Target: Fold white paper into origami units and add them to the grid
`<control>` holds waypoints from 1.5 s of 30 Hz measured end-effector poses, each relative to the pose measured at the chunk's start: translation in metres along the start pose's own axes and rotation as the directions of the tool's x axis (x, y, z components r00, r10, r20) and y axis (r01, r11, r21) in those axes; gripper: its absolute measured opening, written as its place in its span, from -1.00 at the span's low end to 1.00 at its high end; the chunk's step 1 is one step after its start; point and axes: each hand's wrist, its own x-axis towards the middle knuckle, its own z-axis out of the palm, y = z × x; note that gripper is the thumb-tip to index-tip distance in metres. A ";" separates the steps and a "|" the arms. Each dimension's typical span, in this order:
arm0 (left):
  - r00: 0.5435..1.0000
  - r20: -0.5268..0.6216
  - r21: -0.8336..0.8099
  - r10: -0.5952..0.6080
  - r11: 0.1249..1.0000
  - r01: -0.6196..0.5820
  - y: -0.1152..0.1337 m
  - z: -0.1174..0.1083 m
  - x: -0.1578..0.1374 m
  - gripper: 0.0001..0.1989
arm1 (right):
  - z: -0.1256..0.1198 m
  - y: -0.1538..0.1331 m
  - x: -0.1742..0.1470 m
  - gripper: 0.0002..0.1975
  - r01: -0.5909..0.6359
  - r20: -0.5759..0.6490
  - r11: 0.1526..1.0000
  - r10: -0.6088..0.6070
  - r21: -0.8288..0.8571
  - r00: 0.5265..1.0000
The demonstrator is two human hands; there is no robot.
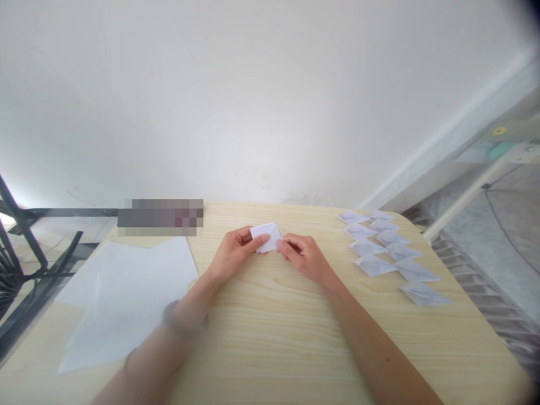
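Note:
A small piece of folded white paper is held up between both hands over the middle of the table. My left hand grips its left side, thumb flat on the front and fingers behind. At the lower right corner of the paper, my right hand pinches the edge between thumb and fingers. A slanting crease shows near the paper's right side. Several folded paper boats sit in two rows on the right of the table. Loose white sheets lie overlapping on the left.
The pale wooden table meets a white wall at its far edge. A blurred-out dark object is at the back left. Black metal bars stand beyond the left edge, and a pale pole rises beyond the right.

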 end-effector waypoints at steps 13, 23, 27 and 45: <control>0.999 0.011 -0.101 -0.053 0.993 0.054 -0.004 0.000 0.000 -0.68 | -0.005 0.002 0.001 -0.71 -0.017 0.072 0.994 0.010 0.108 0.997; 1.000 0.018 -0.177 -0.017 0.984 0.020 -0.006 -0.002 0.002 -0.66 | -0.005 -0.001 0.000 -0.72 0.005 0.147 0.997 -0.016 0.074 0.989; 0.999 0.021 -0.170 -0.033 0.985 0.036 -0.006 -0.002 0.001 -0.64 | -0.005 -0.001 -0.001 -0.73 -0.003 0.152 0.996 -0.011 0.093 0.988; 0.982 0.189 -0.211 -0.024 0.975 0.065 -0.005 -0.005 0.000 -0.70 | -0.002 -0.003 0.001 -0.65 0.022 0.070 0.999 -0.024 0.028 0.997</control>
